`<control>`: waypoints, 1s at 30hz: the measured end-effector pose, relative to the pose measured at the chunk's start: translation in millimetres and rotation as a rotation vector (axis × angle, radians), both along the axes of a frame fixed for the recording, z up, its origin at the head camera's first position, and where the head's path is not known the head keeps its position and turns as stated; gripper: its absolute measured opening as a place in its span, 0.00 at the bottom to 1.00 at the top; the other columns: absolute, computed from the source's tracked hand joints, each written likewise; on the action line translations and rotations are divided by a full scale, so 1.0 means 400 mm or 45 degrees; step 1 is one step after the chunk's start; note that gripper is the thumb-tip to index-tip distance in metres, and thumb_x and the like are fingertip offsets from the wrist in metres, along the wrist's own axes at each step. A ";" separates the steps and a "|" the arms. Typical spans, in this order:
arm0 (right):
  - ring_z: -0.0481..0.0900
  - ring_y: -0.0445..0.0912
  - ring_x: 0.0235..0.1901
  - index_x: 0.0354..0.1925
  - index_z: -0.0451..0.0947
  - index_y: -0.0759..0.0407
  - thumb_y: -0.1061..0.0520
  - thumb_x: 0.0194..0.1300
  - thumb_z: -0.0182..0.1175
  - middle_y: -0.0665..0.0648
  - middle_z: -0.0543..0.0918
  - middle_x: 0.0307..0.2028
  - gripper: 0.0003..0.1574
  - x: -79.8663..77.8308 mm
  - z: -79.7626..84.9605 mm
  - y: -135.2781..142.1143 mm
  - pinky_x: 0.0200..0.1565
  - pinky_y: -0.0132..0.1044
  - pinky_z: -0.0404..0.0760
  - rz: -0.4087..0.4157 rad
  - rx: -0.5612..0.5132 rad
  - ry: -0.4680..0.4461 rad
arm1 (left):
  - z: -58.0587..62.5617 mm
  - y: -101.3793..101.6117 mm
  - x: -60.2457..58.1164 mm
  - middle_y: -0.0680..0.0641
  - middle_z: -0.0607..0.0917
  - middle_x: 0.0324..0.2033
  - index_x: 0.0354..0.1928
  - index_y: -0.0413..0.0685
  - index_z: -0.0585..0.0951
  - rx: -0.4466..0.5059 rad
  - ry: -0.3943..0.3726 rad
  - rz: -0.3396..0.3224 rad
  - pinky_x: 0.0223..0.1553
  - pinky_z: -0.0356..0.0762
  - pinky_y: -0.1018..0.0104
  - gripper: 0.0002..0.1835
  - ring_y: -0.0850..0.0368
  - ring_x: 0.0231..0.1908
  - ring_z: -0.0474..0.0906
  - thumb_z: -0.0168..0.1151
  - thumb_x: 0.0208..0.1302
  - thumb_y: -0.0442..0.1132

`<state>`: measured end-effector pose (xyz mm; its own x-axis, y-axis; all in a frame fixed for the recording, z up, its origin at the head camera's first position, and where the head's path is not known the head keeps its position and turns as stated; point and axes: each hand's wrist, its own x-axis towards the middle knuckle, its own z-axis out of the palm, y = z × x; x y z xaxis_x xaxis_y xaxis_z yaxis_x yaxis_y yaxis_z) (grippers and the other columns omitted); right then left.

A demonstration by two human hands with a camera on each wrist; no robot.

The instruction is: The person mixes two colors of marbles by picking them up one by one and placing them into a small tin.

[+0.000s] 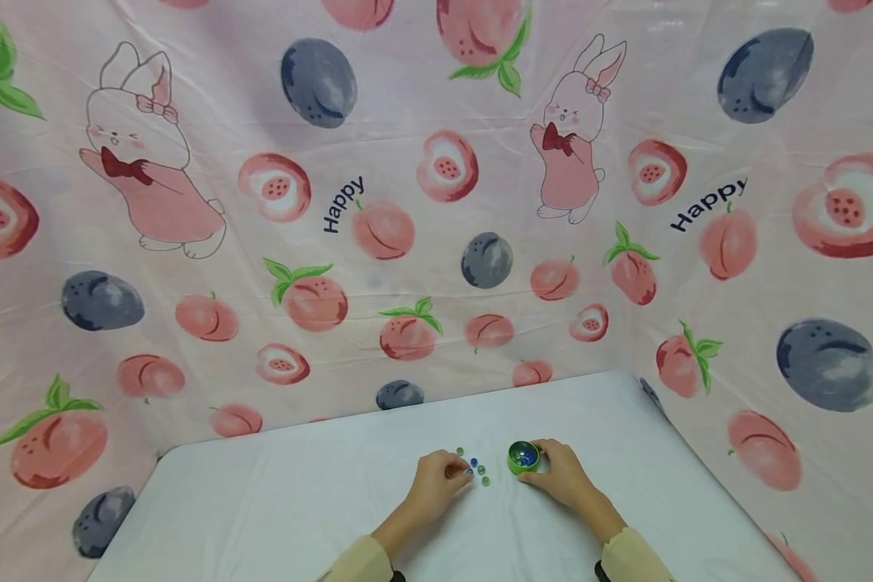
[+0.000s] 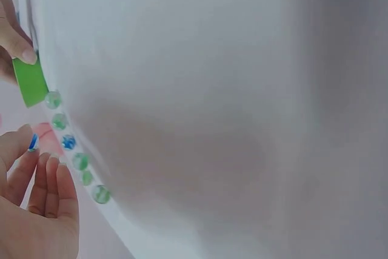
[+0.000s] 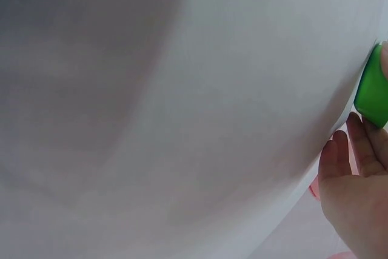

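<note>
My left hand (image 1: 436,483) pinches a blue marble (image 2: 33,142) between thumb and fingertip, just above the white tabletop. Beside those fingers lie several loose glass marbles, among them a blue one (image 1: 474,462) and a green one (image 1: 485,481). In the left wrist view they form a slanting row, with a green marble (image 2: 102,195) at its near end. To the right stands a small round green cup (image 1: 524,457), upright, with blue marbles in it. My right hand (image 1: 563,477) grips the cup's side; in the right wrist view part of the cup (image 3: 373,89) is cut off by the frame.
A white cloth (image 1: 298,501) covers the table. Behind and at both sides hangs a pink curtain (image 1: 378,291) printed with fruit and rabbits. A small dark object (image 1: 651,392) lies at the table's far right edge.
</note>
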<state>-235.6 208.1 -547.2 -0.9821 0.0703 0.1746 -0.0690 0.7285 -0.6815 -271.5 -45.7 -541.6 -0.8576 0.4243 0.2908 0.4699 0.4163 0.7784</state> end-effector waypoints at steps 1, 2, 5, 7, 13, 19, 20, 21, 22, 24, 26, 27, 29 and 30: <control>0.80 0.59 0.56 0.59 0.80 0.70 0.57 0.57 0.81 0.62 0.85 0.53 0.36 0.000 0.000 0.000 0.62 0.59 0.78 0.001 -0.002 0.002 | 0.001 0.005 -0.002 0.51 0.84 0.31 0.40 0.34 0.89 -0.003 0.009 -0.002 0.34 0.75 0.72 0.06 0.66 0.31 0.73 0.75 0.62 0.29; 0.80 0.59 0.56 0.59 0.80 0.70 0.57 0.56 0.81 0.62 0.85 0.53 0.36 0.000 0.000 -0.001 0.62 0.59 0.78 0.001 -0.004 0.003 | 0.004 0.011 -0.003 0.51 0.85 0.31 0.40 0.34 0.89 -0.002 0.018 -0.005 0.34 0.75 0.72 0.06 0.67 0.31 0.73 0.75 0.62 0.29; 0.81 0.59 0.55 0.58 0.80 0.70 0.57 0.56 0.82 0.62 0.86 0.52 0.36 0.000 0.002 -0.001 0.61 0.59 0.79 0.006 0.004 0.019 | 0.010 0.029 -0.008 0.49 0.85 0.30 0.38 0.34 0.88 0.005 0.066 -0.017 0.34 0.76 0.72 0.06 0.66 0.31 0.73 0.76 0.61 0.29; 0.81 0.59 0.55 0.58 0.80 0.70 0.56 0.56 0.82 0.62 0.86 0.51 0.36 0.000 0.003 0.000 0.61 0.59 0.79 0.010 0.007 0.024 | 0.013 0.042 -0.010 0.48 0.85 0.30 0.38 0.34 0.88 0.007 0.087 -0.024 0.34 0.76 0.72 0.05 0.66 0.31 0.74 0.76 0.61 0.29; 0.81 0.59 0.55 0.58 0.80 0.70 0.56 0.55 0.82 0.62 0.86 0.51 0.36 0.000 0.001 0.002 0.61 0.59 0.78 0.022 -0.002 0.037 | 0.026 0.083 -0.011 0.48 0.85 0.30 0.37 0.34 0.89 -0.003 0.094 -0.031 0.34 0.75 0.72 0.05 0.65 0.31 0.73 0.75 0.62 0.29; 0.82 0.61 0.57 0.57 0.81 0.70 0.57 0.55 0.82 0.63 0.87 0.51 0.35 -0.005 -0.005 0.007 0.63 0.60 0.77 0.034 -0.015 0.052 | 0.030 0.123 -0.020 0.47 0.85 0.29 0.37 0.33 0.88 0.011 0.087 -0.037 0.32 0.74 0.72 0.04 0.67 0.30 0.72 0.75 0.62 0.28; 0.82 0.61 0.57 0.56 0.81 0.70 0.57 0.55 0.82 0.63 0.87 0.51 0.35 -0.005 -0.005 0.008 0.63 0.60 0.77 0.038 -0.018 0.054 | 0.029 0.129 -0.022 0.47 0.85 0.29 0.37 0.33 0.88 0.012 0.085 -0.039 0.32 0.74 0.73 0.05 0.68 0.30 0.72 0.75 0.62 0.28; 0.82 0.61 0.57 0.56 0.81 0.70 0.57 0.54 0.83 0.63 0.87 0.51 0.35 -0.006 -0.005 0.008 0.63 0.60 0.77 0.041 -0.020 0.058 | 0.028 0.134 -0.023 0.47 0.85 0.29 0.37 0.33 0.88 0.014 0.086 -0.042 0.33 0.75 0.73 0.05 0.68 0.30 0.72 0.75 0.62 0.28; 0.82 0.62 0.57 0.56 0.81 0.70 0.57 0.54 0.83 0.63 0.87 0.51 0.35 -0.007 -0.004 0.009 0.64 0.60 0.77 0.046 -0.021 0.060 | 0.026 0.140 -0.025 0.47 0.85 0.29 0.37 0.33 0.88 0.015 0.089 -0.044 0.33 0.75 0.73 0.05 0.68 0.30 0.73 0.75 0.62 0.28; 0.82 0.62 0.58 0.56 0.81 0.70 0.57 0.54 0.83 0.62 0.87 0.51 0.34 -0.008 -0.002 0.010 0.64 0.60 0.77 0.051 -0.024 0.063 | 0.024 0.150 -0.030 0.47 0.85 0.29 0.37 0.33 0.88 0.024 0.098 -0.049 0.33 0.75 0.72 0.05 0.67 0.30 0.74 0.75 0.62 0.28; 0.82 0.61 0.58 0.55 0.82 0.70 0.57 0.55 0.82 0.62 0.87 0.51 0.34 -0.009 0.001 0.010 0.64 0.60 0.77 0.054 -0.026 0.062 | 0.020 0.158 -0.033 0.47 0.85 0.29 0.38 0.33 0.88 0.017 0.102 -0.043 0.34 0.75 0.73 0.05 0.67 0.31 0.74 0.75 0.61 0.29; 0.82 0.61 0.58 0.56 0.81 0.70 0.57 0.55 0.82 0.62 0.87 0.52 0.34 -0.009 0.002 0.010 0.64 0.60 0.77 0.055 -0.027 0.059 | 0.019 0.162 -0.035 0.47 0.85 0.29 0.37 0.33 0.89 0.015 0.105 -0.038 0.34 0.75 0.72 0.05 0.66 0.31 0.74 0.75 0.61 0.28; 0.82 0.61 0.58 0.56 0.81 0.70 0.57 0.55 0.82 0.62 0.87 0.52 0.34 -0.009 0.005 0.010 0.64 0.61 0.76 0.055 -0.030 0.053 | 0.017 0.171 -0.038 0.46 0.85 0.29 0.38 0.33 0.89 0.006 0.109 -0.023 0.34 0.75 0.72 0.06 0.65 0.31 0.75 0.76 0.61 0.29; 0.82 0.61 0.58 0.56 0.81 0.70 0.57 0.55 0.82 0.62 0.87 0.52 0.34 -0.009 0.005 0.010 0.64 0.61 0.76 0.054 -0.031 0.050 | 0.017 0.175 -0.039 0.46 0.85 0.30 0.38 0.34 0.89 -0.003 0.101 -0.013 0.34 0.75 0.71 0.06 0.64 0.31 0.75 0.76 0.61 0.29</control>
